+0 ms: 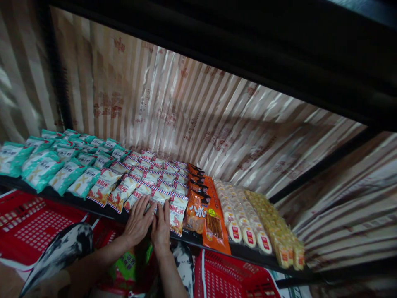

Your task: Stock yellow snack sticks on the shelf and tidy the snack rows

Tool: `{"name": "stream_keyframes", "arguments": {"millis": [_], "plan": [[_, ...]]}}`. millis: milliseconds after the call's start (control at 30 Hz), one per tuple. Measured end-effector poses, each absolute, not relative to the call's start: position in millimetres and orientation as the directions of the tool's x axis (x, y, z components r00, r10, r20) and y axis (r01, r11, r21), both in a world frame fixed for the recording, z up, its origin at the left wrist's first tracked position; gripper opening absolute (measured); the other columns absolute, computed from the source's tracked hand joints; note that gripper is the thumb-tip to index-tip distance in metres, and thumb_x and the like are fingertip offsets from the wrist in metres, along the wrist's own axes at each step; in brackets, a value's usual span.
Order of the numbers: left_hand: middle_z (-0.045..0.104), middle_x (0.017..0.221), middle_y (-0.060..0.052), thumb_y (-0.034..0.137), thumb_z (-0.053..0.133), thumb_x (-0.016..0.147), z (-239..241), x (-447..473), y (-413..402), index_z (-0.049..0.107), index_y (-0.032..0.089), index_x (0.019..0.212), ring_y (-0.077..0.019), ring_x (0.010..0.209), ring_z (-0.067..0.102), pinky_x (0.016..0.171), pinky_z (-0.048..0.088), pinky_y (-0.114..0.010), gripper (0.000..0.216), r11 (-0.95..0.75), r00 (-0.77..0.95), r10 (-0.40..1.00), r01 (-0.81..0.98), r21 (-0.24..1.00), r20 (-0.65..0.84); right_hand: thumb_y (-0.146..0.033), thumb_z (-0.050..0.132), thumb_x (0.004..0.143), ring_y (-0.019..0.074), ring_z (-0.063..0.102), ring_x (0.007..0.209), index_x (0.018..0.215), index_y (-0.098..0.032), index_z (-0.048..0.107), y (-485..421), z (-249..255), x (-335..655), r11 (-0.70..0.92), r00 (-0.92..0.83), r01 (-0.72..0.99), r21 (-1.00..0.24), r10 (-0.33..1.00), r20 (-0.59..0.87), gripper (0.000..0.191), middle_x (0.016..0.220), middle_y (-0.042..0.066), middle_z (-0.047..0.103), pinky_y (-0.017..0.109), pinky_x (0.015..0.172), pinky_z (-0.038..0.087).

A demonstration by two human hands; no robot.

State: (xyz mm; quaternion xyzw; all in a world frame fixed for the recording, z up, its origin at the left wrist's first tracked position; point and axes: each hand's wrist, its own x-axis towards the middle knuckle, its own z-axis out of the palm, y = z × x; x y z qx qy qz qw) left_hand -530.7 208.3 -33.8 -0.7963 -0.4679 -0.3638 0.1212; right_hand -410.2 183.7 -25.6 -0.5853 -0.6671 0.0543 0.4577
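Observation:
My left hand (138, 220) and my right hand (161, 225) lie side by side at the front edge of a dark shelf (242, 250). Both have their fingers stretched out flat, pressing on the front packs of a row of red-and-white striped snack packets (155, 178). The right hand's fingertips rest beside one such packet (177, 213) that hangs over the shelf edge. Neither hand grips anything.
Green snack packs (58, 163) fill the shelf's left end. Orange packets (201, 203), white wrapped rolls (238, 215) and yellow wrapped pieces (276, 227) lie to the right. Red baskets (27, 223) (229, 275) stand below the shelf. Striped cloth (192, 107) hangs behind; a dark shelf sits overhead.

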Motion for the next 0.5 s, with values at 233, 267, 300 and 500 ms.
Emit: {"name": "stream_keyframes", "arguments": {"millis": [233,267,300,500], "plan": [[0.031,0.149,-0.01,0.022,0.042,0.089,-29,-525,211,0.041,0.025,0.139,-0.0267,0.14,0.02,0.112,0.021,-0.047,0.051,-0.529,0.323,0.695,0.835,0.152,0.643,-0.024,0.036,0.093,0.0242,0.021,0.139,0.145,-0.019,0.028,163,-18,-395,0.283,0.074,0.826,-0.488,0.803,0.591,0.053,0.15,0.012,0.027,0.051,0.107,0.033],[0.031,0.149,-0.01,0.023,0.042,0.089,-30,-526,211,0.04,0.025,0.14,-0.0268,0.14,0.02,0.112,0.02,-0.048,0.051,-0.526,0.327,0.696,0.838,0.145,0.64,-0.026,0.037,0.093,0.025,0.021,0.139,0.144,-0.018,0.028,159,-20,-389,0.25,0.104,0.842,-0.479,0.796,0.597,0.053,0.149,0.013,0.028,0.053,0.107,0.032],[0.03,0.149,-0.011,0.023,0.042,0.089,-31,-526,211,0.039,0.025,0.14,-0.0269,0.14,0.02,0.112,0.019,-0.048,0.051,-0.524,0.329,0.695,0.841,0.136,0.64,-0.027,0.037,0.093,0.0259,0.021,0.139,0.144,-0.016,0.029,155,-23,-384,0.216,0.137,0.853,-0.475,0.786,0.603,0.053,0.149,0.015,0.029,0.054,0.107,0.031],[0.032,0.148,-0.01,0.026,0.04,0.09,-36,-526,213,0.043,0.024,0.138,-0.0261,0.139,0.022,0.113,0.016,-0.047,0.048,-0.529,0.322,0.685,0.837,0.142,0.654,-0.031,0.037,0.094,0.0273,0.021,0.139,0.139,-0.012,0.038,148,-40,-364,0.155,0.19,0.859,-0.488,0.788,0.586,0.049,0.148,0.017,0.029,0.055,0.107,0.031]]}}
